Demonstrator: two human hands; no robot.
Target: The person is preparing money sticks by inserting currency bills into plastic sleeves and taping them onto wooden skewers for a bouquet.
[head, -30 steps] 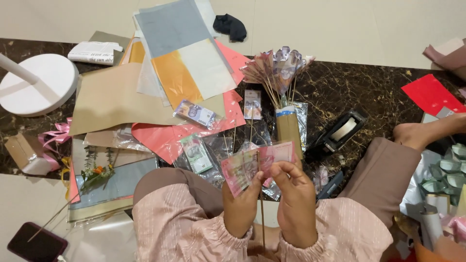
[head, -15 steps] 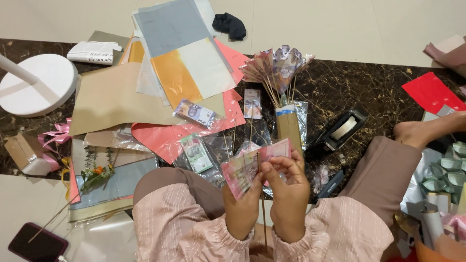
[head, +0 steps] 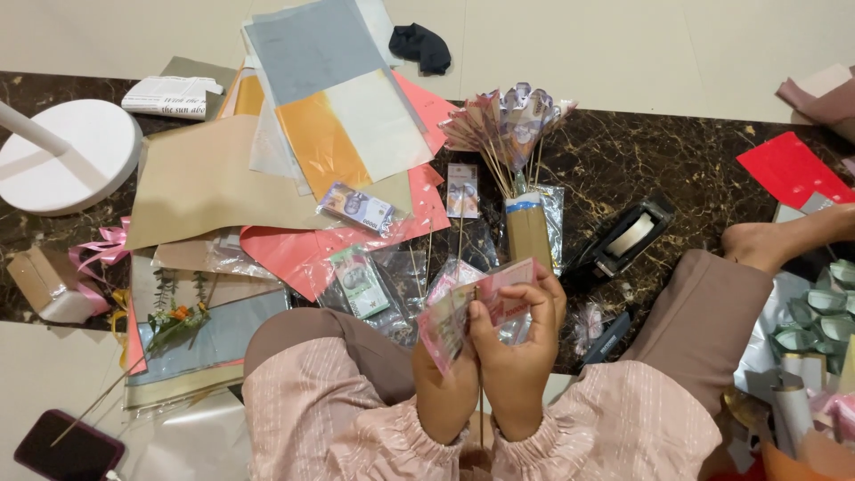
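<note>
Hands meet low at six o'clock: left hand and right hand both pinch a pink folded paper banknote on a thin wooden stick, apparently mid-pleating; the fold wants firm, even creasing. Tape dispenser lies at two o'clock.

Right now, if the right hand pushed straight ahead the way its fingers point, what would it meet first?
Likely the brown paper-wrapped holder of the folded banknote bouquet, just beyond the right hand, which grips a pink banknote. Depth is unclear from above, so it might pass over.
</note>
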